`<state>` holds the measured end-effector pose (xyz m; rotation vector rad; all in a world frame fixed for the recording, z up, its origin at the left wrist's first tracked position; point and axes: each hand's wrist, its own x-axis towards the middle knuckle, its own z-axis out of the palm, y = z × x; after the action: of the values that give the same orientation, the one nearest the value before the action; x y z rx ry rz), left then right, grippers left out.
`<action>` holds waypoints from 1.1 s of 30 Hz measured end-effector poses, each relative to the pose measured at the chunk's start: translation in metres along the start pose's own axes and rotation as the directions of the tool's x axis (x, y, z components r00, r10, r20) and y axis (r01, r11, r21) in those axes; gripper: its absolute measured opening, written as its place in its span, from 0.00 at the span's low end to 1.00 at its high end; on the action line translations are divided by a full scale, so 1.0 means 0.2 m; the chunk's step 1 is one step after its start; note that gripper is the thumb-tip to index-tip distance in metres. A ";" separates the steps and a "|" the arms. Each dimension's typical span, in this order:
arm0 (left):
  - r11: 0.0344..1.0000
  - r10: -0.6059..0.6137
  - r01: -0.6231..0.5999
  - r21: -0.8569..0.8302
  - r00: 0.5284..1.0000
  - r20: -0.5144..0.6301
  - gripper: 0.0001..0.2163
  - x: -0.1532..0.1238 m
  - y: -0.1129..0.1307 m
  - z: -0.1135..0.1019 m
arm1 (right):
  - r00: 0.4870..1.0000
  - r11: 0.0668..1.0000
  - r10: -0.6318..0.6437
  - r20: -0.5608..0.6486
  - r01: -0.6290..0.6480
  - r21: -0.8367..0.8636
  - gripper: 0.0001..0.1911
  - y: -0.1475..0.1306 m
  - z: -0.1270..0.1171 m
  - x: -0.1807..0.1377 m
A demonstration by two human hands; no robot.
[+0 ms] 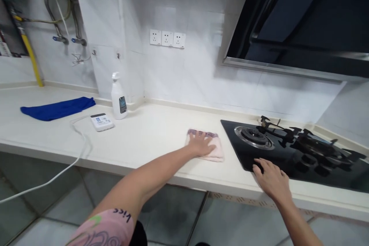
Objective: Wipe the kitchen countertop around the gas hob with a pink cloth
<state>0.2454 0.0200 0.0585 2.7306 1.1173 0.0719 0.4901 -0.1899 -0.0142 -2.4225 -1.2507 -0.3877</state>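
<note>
My left hand (201,144) lies flat, fingers spread, on a folded pale pink cloth (216,153) with a purple patterned border. The cloth rests on the white countertop (161,134), just left of the black glass gas hob (230,132). At the hob's front edge, my right hand (272,178) rests palm down with its fingers slightly bent and nothing visible in it. A round burner (254,137) sits beyond that hand, and black pan supports (291,134) stand on the hob farther right.
Left along the counter are a white spray bottle (117,98), a white boxy device (102,122) with a cable (62,173) hanging over the front edge, and a blue cloth (59,108). Wall sockets (167,39) are behind. A dark range hood (302,19) overhangs the hob.
</note>
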 end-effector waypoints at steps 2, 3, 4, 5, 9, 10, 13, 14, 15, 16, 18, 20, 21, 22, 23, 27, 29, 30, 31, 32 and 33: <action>0.994 0.107 -0.107 -0.026 0.994 0.029 0.40 -0.02 0.19 0.05 | 1.000 1.000 0.013 0.011 -0.013 -0.002 0.28 -0.02 -0.02 0.00; 0.988 0.153 -0.151 -0.039 0.988 0.037 0.40 -0.04 0.27 0.07 | 1.000 1.000 0.018 0.018 -0.018 -0.004 0.28 -0.02 -0.03 0.00; 0.981 0.190 -0.188 -0.050 0.981 0.042 0.41 -0.07 0.33 0.09 | 0.999 1.000 0.023 0.027 -0.023 -0.005 0.27 -0.03 -0.04 0.00; 0.975 0.219 -0.216 -0.060 0.975 0.043 0.42 -0.09 0.38 0.10 | 0.999 1.000 0.028 0.034 -0.028 -0.007 0.26 -0.04 -0.06 0.00; 0.958 0.278 -0.274 -0.082 0.960 0.036 0.44 -0.19 0.48 0.13 | 0.998 1.000 0.015 0.054 -0.015 -0.002 0.26 -0.07 -0.10 -0.01; 0.955 0.287 -0.283 -0.086 0.957 0.034 0.44 -0.22 0.49 0.13 | 0.998 1.000 0.011 0.056 -0.011 -0.001 0.26 -0.07 -0.11 -0.01; 0.944 0.320 -0.317 -0.093 0.947 0.015 0.44 -0.32 0.53 0.17 | 0.999 1.000 0.009 0.054 -0.008 -0.020 0.27 -0.05 -0.11 -0.01; 0.934 0.348 -0.349 -0.077 0.937 -0.018 0.43 -0.35 0.54 0.20 | 0.999 0.999 -0.001 0.054 0.003 -0.032 0.27 -0.04 -0.10 -0.01; 0.922 0.383 -0.386 -0.040 0.921 -0.067 0.41 -0.38 0.56 0.24 | 0.998 0.999 -0.018 0.060 0.020 -0.044 0.27 -0.02 -0.09 -0.01; 0.907 0.419 -0.421 0.017 0.899 -0.128 0.39 -0.41 0.58 0.28 | 0.997 0.997 -0.041 0.067 0.045 -0.057 0.27 0.00 -0.09 -0.02; 0.878 0.478 -0.448 0.168 0.843 -0.247 0.33 -0.44 0.62 0.36 | 0.993 0.992 -0.094 0.076 0.100 -0.076 0.28 0.04 -0.07 -0.02; 0.851 0.513 -0.424 0.309 0.796 -0.321 0.29 -0.45 0.64 0.42 | 0.989 0.987 -0.132 0.070 0.138 -0.086 0.29 0.08 -0.05 -0.02; 0.836 0.531 -0.414 0.361 0.776 -0.341 0.27 -0.46 0.65 0.45 | 0.988 0.985 -0.141 0.064 0.146 -0.088 0.29 0.10 -0.04 -0.02; 0.821 0.550 -0.412 0.396 0.758 -0.352 0.26 -0.46 0.64 0.46 | 0.988 0.985 -0.145 0.059 0.149 -0.086 0.30 0.12 -0.03 -0.02; 0.804 0.570 -0.413 0.427 0.737 -0.362 0.25 -0.47 0.63 0.46 | 0.987 0.985 -0.148 0.060 0.152 -0.081 0.30 0.13 -0.03 -0.01; 0.747 0.642 -0.406 0.526 0.645 -0.414 0.24 -0.53 0.55 0.43 | 0.985 0.985 -0.161 0.067 0.165 -0.056 0.31 0.18 -0.01 0.00; 0.720 0.668 -0.390 0.573 0.613 -0.422 0.24 -0.58 0.51 0.42 | 0.986 0.987 -0.153 0.065 0.155 -0.038 0.33 0.20 0.00 0.02; 0.711 0.677 -0.389 0.587 0.606 -0.419 0.24 -0.59 0.48 0.42 | 0.987 0.988 -0.146 0.063 0.148 -0.031 0.33 0.21 0.01 0.03; 0.699 0.688 -0.390 0.599 0.594 -0.416 0.25 -0.61 0.45 0.42 | 0.987 0.988 -0.147 0.062 0.149 -0.028 0.34 0.22 0.02 0.04; 0.690 0.700 -0.397 0.605 0.580 -0.417 0.25 -0.62 0.42 0.43 | 0.987 0.987 -0.151 0.055 0.153 -0.041 0.35 0.23 0.03 0.04; 0.687 0.708 -0.408 0.601 0.564 -0.425 0.26 -0.63 0.38 0.43 | 0.987 0.986 -0.155 0.043 0.157 -0.063 0.35 0.23 0.04 0.05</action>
<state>0.2186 -0.1350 -0.0084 3.5066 0.2250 1.0431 0.5341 -0.2033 -0.0260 -2.4036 -1.4721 -0.4351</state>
